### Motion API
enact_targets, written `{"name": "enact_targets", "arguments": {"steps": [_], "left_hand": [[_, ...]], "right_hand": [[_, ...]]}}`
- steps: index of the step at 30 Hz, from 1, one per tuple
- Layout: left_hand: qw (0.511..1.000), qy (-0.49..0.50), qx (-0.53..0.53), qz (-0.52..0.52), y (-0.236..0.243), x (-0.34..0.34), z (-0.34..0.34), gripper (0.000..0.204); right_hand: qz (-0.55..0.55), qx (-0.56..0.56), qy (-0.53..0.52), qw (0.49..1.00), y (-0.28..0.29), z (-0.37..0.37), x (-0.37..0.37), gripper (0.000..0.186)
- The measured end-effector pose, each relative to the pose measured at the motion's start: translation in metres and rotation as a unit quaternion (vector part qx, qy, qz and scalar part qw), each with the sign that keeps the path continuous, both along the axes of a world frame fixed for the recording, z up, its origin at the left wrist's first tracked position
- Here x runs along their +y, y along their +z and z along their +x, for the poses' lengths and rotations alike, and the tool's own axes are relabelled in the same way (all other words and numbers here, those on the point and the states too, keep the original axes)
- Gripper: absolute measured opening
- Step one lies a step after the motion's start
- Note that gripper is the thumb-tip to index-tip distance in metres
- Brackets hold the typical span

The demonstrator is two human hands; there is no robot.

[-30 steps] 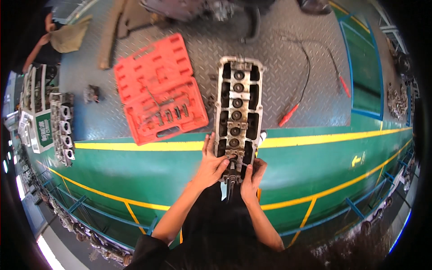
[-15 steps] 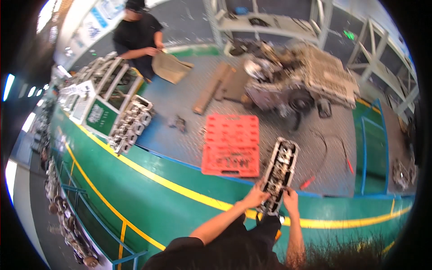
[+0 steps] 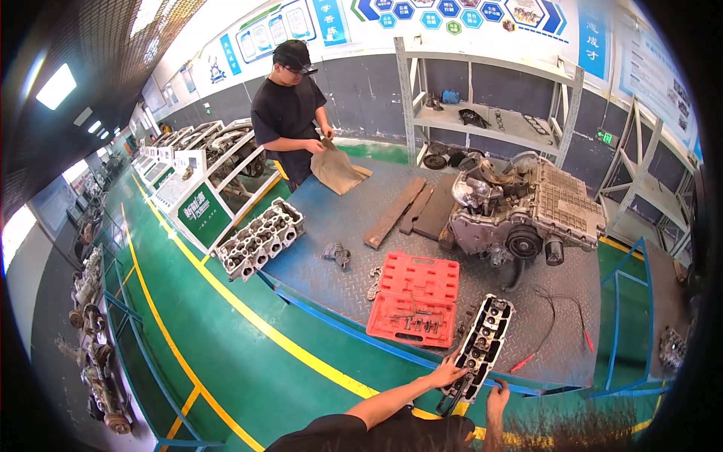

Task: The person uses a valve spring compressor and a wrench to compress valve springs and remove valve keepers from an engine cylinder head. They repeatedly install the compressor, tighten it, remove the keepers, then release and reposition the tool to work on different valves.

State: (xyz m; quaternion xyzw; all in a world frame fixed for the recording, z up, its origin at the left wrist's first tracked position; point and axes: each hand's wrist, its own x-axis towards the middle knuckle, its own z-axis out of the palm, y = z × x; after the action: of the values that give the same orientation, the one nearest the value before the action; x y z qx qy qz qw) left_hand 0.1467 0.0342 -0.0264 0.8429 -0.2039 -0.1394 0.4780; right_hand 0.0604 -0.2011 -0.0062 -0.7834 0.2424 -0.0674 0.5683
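Note:
A long metal cylinder head [image 3: 483, 343] lies over the table's front edge, its near end sticking out toward me. My left hand [image 3: 447, 372] grips its left side near that end, thumb and fingers closed on the rim. Just right of the same end is my right hand [image 3: 496, 399], fingers curled in and a little apart from the metal. Whether something small and dark sits in those fingers I cannot make out. Left of the cylinder head an open red tool case [image 3: 416, 282] holds several sockets and bits.
An engine [image 3: 520, 207] stands at the table's back right, beside wooden boards [image 3: 395, 213]. Another cylinder head [image 3: 261, 239] sits at the left corner. A red-tipped cable [image 3: 544, 331] lies at right. Across the table a person [image 3: 290, 113] handles brown cloth [image 3: 337, 170].
My view has tilted upward, so the scene sits lower and sharper. My right hand has come off the cylinder head's side; my left hand stays on it.

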Motion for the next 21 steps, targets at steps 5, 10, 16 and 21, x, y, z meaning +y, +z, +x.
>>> {"name": "enact_targets", "arguments": {"steps": [5, 10, 16, 21], "left_hand": [[0.999, -0.044, 0.022, -0.002, 0.006, -0.009, 0.007, 0.051], [0.996, -0.054, -0.055, 0.037, -0.024, 0.007, 0.005, 0.038], [0.996, -0.035, -0.064, 0.052, -0.013, 0.002, 0.001, 0.034], [0.995, -0.034, -0.077, 0.052, 0.002, 0.005, 0.000, 0.034]], "right_hand": [[0.185, 0.036, -0.221, 0.957, -0.064, -0.063, -0.064, 0.019], [0.139, 0.040, -0.196, 0.970, -0.016, -0.082, -0.020, 0.016], [0.161, 0.051, -0.167, 0.971, 0.059, -0.060, 0.009, 0.018], [0.166, 0.020, -0.134, 0.977, 0.076, -0.041, 0.025, 0.021]]}}
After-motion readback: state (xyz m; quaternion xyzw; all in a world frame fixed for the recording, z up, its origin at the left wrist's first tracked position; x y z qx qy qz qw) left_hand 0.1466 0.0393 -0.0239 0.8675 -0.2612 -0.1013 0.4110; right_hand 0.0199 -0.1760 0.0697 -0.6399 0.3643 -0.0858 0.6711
